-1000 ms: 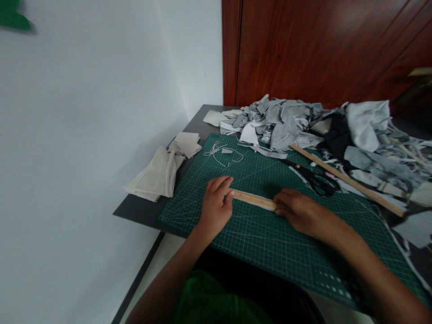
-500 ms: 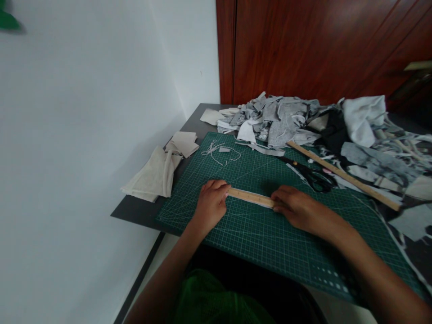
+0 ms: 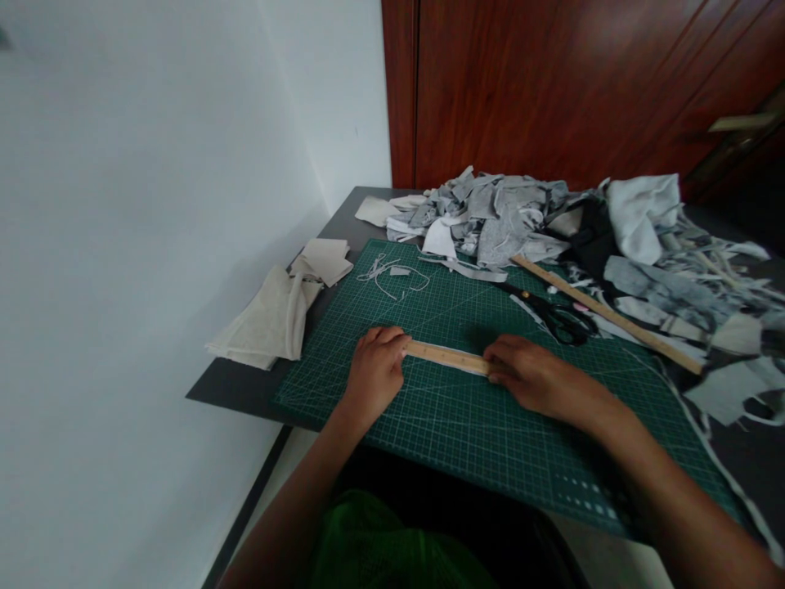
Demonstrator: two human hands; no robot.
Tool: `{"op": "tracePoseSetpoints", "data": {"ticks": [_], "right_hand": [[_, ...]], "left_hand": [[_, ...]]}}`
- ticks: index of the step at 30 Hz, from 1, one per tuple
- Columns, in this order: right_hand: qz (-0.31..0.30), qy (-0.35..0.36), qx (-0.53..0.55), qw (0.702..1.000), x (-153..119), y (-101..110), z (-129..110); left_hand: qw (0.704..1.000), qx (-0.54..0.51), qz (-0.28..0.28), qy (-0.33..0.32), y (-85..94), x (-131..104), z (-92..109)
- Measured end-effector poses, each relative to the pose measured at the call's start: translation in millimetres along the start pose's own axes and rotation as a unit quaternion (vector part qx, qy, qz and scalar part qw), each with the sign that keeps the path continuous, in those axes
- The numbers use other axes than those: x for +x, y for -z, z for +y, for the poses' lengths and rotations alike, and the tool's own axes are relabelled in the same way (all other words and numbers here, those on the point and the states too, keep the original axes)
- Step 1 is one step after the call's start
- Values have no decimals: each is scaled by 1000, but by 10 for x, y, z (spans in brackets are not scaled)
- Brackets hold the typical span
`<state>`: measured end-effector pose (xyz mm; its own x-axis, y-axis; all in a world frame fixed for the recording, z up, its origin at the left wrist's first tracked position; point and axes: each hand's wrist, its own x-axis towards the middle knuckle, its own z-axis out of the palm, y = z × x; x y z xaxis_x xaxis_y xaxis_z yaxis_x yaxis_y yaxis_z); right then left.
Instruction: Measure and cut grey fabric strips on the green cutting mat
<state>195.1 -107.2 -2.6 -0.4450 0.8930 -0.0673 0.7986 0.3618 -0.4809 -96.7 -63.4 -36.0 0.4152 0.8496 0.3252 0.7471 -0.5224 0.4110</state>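
Both ends of a short wooden ruler (image 3: 446,356) are in my hands, low over the green cutting mat (image 3: 466,433). My left hand (image 3: 379,368) is closed on the left end, fingers curled over it. The right end is pinched by my right hand (image 3: 521,372). A pale edge shows along the ruler, perhaps a fabric strip against it; my fingers hide its ends. Black-handled scissors (image 3: 561,319) lie beyond my right hand, beside a longer wooden ruler (image 3: 607,312). Loose white cord (image 3: 383,270) lies on the mat's far left part.
A heap of grey and white fabric scraps (image 3: 503,209) covers the table's back and right side. Folded cream cloth (image 3: 270,319) sits on the dark table edge (image 3: 230,388) at left. A white wall (image 3: 153,204) borders the left; a reddish wooden door (image 3: 540,90) stands behind.
The whole view has shifted slightly, so the scene sits a little further left. Both hands keep their hold on the short ruler, with no clear movement of their own.
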Motion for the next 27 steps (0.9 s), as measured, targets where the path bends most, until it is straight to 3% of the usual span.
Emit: {"op": "tracePoseSetpoints", "data": {"ticks": [16,27], "right_hand": [[-17,-39,28,999,-70,145,42],[26,-28,-46,998,13,32,-133]], "left_hand": [[1000,17,6,-18,-1,20,20],[1000,24,3,-20,0,17,30]]}}
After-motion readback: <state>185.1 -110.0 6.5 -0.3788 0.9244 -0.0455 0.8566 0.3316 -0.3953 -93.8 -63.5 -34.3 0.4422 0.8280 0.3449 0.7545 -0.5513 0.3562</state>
